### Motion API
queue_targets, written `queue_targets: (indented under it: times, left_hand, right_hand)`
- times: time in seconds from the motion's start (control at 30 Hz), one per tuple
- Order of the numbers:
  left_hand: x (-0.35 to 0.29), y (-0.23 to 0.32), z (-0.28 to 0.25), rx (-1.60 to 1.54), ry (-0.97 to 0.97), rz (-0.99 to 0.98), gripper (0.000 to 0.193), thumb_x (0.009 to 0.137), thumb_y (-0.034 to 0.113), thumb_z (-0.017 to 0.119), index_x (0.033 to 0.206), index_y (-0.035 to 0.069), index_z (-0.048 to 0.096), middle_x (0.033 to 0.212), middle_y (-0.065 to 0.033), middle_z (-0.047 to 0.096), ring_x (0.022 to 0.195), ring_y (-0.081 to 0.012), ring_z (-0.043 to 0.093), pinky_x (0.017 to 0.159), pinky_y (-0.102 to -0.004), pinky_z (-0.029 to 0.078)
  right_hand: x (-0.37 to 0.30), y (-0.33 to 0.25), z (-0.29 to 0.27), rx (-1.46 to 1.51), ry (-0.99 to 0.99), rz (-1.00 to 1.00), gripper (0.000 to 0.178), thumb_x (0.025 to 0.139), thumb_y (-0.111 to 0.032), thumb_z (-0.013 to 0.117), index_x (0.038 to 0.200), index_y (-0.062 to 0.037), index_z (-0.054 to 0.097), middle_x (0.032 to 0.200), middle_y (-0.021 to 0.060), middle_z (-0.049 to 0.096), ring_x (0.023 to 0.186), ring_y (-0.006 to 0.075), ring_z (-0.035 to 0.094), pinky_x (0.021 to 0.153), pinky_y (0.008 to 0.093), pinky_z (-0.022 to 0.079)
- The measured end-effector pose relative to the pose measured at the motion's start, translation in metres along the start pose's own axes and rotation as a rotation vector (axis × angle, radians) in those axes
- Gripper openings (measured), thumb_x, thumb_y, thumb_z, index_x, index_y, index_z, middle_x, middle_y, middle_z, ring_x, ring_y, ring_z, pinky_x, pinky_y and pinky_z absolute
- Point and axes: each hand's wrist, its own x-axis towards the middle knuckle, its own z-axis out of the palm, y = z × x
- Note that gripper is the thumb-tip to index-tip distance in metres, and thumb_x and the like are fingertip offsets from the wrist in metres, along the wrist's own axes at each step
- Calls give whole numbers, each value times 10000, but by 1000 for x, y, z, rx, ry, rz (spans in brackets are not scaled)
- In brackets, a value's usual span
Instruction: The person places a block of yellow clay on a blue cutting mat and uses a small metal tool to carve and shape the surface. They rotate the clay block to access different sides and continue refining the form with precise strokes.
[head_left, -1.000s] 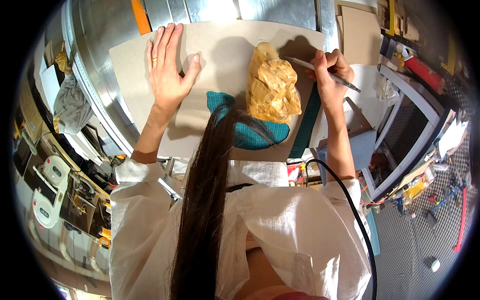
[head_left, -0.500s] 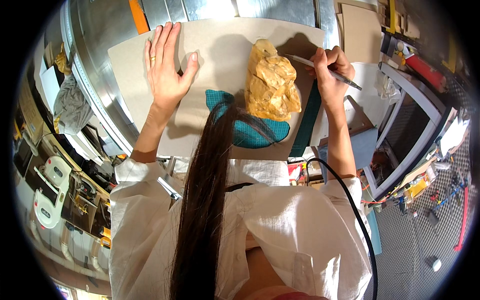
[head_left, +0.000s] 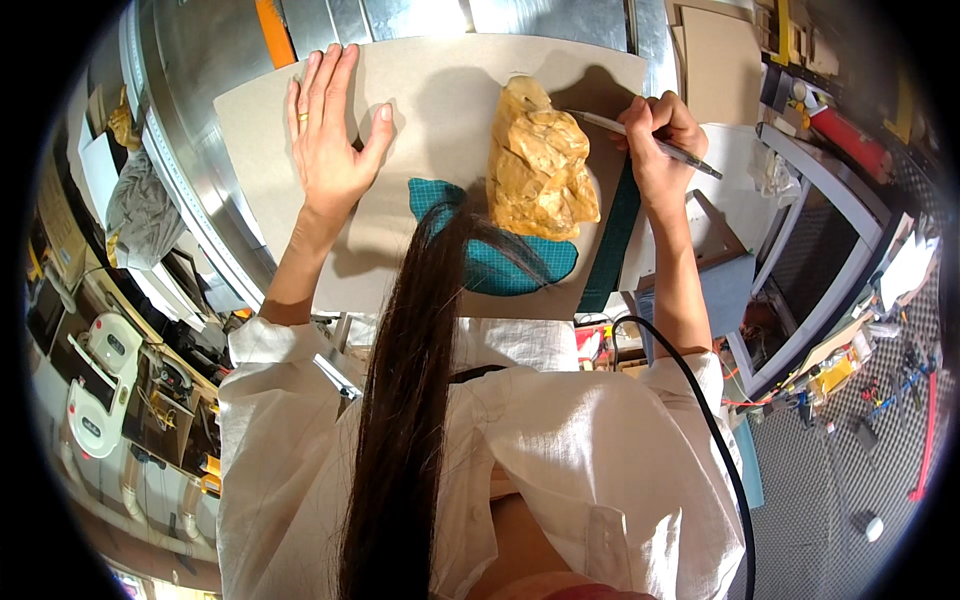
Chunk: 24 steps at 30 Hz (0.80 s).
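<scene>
My left hand (head_left: 335,150) lies flat on the upper left of a grey-beige board (head_left: 420,120), fingers spread, a ring on one finger. At the board's right side my right hand (head_left: 660,150) grips a slim silver and black pen (head_left: 690,160). Its tip points left, close to a crumpled, yellow-brown, rock-like lump (head_left: 545,165); I cannot tell whether it touches board or lump. The lump rests over part of a green gridded sheet (head_left: 510,275) with curved edges. Long dark hair hangs across that sheet and hides some of it.
A dark green strip (head_left: 608,245) lies along the board's right edge. Beyond the board is a metal table surface (head_left: 420,15) with an orange bar (head_left: 275,32). A grey frame (head_left: 825,250) stands at the right, and a black cable (head_left: 700,390) curves past my right arm.
Almost nothing differs. Both hands, the board and the lump appear shifted very slightly left and up in the picture; the pen stays in my right hand.
</scene>
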Motion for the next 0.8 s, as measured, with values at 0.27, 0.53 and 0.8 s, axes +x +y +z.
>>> queue_targets:
  times: [0.27, 0.53, 0.8]
  left_hand:
    - [0, 0, 0, 8, -4, -4, 615, 871, 338, 618, 1419, 103, 467, 1458, -104, 460, 1414, -271, 335, 1172, -489, 171]
    - [0, 1, 1, 8, 3, 1, 609, 873, 334, 613, 1417, 100, 469, 1452, -108, 465, 1411, -271, 340, 1172, -485, 172]
    - [0, -1, 1, 6, 7, 7, 610, 870, 336, 612, 1415, 100, 473, 1451, -115, 466, 1409, -275, 343, 1172, -484, 175]
  right_hand:
    - [0, 0, -2, 45, 10, 14, 303, 879, 2, 602, 635, -52, 431, 597, -1, 568, 530, 46, 553, 491, 204, 480]
    - [-1, -1, -2, 40, 23, 19, 292, 873, 13, 593, 637, -52, 433, 605, -6, 558, 543, 38, 530, 496, 200, 467]
    - [-2, 5, -4, 43, 15, 8, 294, 868, 30, 587, 639, -53, 423, 604, -14, 544, 553, 34, 502, 507, 193, 429]
